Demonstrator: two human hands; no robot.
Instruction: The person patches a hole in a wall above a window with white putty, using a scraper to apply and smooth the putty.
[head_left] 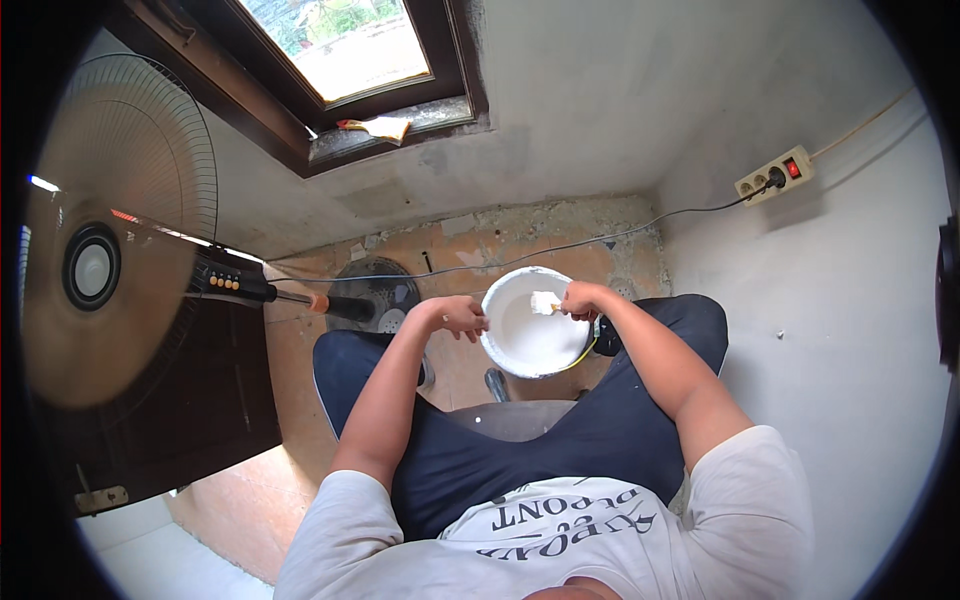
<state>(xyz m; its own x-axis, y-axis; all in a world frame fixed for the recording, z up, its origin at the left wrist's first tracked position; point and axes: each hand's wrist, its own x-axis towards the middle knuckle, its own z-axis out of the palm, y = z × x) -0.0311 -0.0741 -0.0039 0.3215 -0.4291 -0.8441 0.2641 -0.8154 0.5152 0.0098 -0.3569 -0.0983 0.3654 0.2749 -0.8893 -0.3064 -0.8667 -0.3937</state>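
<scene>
A white bucket (534, 368) stands on the floor between my knees, with white paint (527, 335) inside it. Gripped in my right hand (582, 300) is a paintbrush (545, 302), its bristles coated white, held over the right part of the bucket's opening. The fingers close round its handle, most of which is hidden. My left hand (461, 317) hangs at the bucket's left rim with loosely bent, parted fingers and nothing visible in them. Its fingertips are at the rim; whether they touch it I cannot tell.
A standing fan (92, 270) is at the left, its round base (375, 290) on the tiled floor. A cable (480, 267) runs past the bucket's far side to a power strip (775, 176) on the right wall. Another paintbrush (378, 128) lies on the windowsill.
</scene>
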